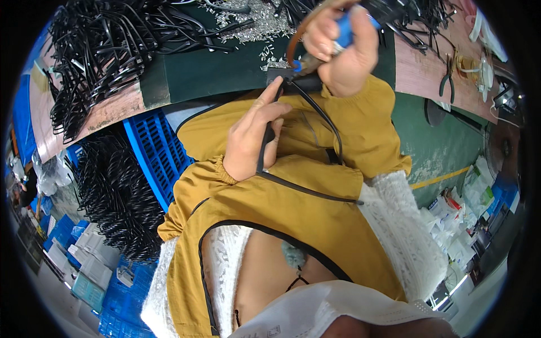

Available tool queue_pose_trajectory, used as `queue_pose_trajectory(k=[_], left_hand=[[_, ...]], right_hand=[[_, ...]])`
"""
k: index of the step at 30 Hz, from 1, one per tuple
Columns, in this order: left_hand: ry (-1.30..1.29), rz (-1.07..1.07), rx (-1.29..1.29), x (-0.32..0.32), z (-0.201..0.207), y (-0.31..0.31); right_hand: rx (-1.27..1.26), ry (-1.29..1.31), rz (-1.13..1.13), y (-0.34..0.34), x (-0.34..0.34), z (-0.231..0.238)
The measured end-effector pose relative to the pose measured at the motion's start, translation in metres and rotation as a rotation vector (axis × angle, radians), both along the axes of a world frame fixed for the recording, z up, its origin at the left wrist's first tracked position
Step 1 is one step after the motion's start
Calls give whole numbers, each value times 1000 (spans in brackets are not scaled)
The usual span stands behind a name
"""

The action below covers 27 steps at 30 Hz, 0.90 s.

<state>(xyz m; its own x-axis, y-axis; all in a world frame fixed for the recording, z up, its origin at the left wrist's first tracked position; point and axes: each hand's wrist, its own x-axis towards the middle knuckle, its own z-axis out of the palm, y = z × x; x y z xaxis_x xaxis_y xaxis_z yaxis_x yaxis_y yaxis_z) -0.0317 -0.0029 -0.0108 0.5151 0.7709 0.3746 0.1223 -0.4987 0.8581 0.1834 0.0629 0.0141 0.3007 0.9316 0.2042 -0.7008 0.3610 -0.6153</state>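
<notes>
My left hand (pixel 251 135) is closed around a black cable (pixel 307 188), its index finger pointing up to the table edge. The cable's loose end trails across my lap. My right hand (pixel 349 62) grips a blue-bodied hand tool (pixel 344 32) with a metal nose pointing down and left, close to the left fingertips. A brown hose or strip (pixel 293 45) curves down beside the tool to a small blue fitting (pixel 297 66). What the nose touches is too small to make out. Small silver metal pieces (pixel 270 63) lie just beyond the left fingertips.
Black cables (pixel 107 50) heap over the table's left side, with more at the far right. A pile of silver pieces (pixel 259 22) lies at the back. Pliers (pixel 447 81) rest at right. More cables (pixel 115 191) and a blue crate (pixel 158 152) stand below left.
</notes>
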Motion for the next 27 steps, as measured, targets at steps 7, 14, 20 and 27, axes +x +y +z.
queue_pose_trajectory(k=[7,14,20,27], left_hand=[[-158,-93,-101,-2,0,8],[-235,591,-19,-85,27,33],[137,1388,-115,-221,49,66],[285,1095,643,-170,0,166]], right_hand=[[-35,-191,367,-67,35,11],[-100,70,-34,-51,93,-3],[-27,-41,-124,-46,109,-20],[-143,-34,-206,-54,113,-33]])
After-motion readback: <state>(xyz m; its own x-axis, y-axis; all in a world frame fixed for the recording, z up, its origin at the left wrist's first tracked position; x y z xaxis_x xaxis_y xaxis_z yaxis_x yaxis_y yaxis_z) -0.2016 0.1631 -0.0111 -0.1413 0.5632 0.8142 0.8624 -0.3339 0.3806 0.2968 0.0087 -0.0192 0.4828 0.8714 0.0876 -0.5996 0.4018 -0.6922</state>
